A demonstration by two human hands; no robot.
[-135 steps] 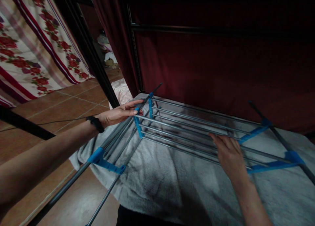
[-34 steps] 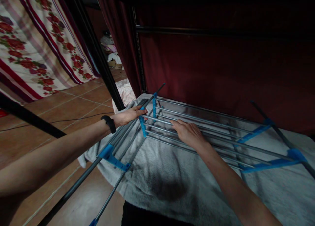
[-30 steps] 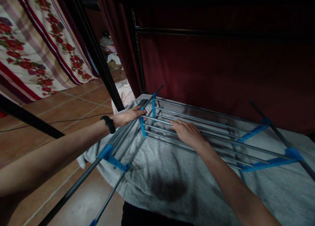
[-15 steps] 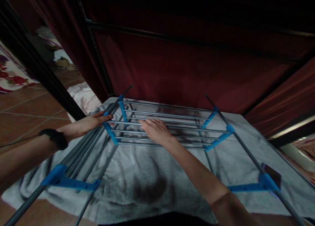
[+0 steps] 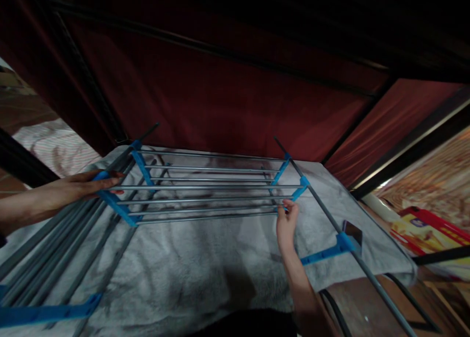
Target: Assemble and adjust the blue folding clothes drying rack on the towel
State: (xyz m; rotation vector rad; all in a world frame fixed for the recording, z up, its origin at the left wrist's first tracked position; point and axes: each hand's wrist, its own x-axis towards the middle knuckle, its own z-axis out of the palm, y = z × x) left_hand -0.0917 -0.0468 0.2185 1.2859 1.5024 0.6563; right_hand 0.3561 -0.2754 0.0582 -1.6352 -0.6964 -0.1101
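**Item:** drying rack [image 5: 205, 187]. Grey metal rods, blue plastic brackets. Laid flat on a grey towel [image 5: 205, 263], centre of view. Several parallel rods are run L–R between the left bracket [image 5: 117, 205] and the right bracket [image 5: 293, 194]. Side rails are extended toward the viewer on both sides.

**Left hand** [image 5: 77, 189]: laid across the rack's L rail at the far end of the left bracket. Fingers are stretched out flat, wrapped round nothing. Grip open, surface contact only.

**Right hand** [image 5: 286, 224]: held up at the rack's R near corner. Fingertips [image 5: 292, 207] are set against the nearest rod's end, just beside the right bracket. Whether the grip is closed on the rod can't be told, as the light is too dim.

**Misc.:**
- Dark maroon curtain [image 5: 220, 97], hung behind the rack.
- Small dark flat obj. [image 5: 353, 231], seen on the towel by the R rail, next to a further blue bracket [image 5: 326, 252].
- Red/yellow box [image 5: 426, 229], far R, well apart.
- Striped cloth [image 5: 51, 143], L side, beyond the towel.
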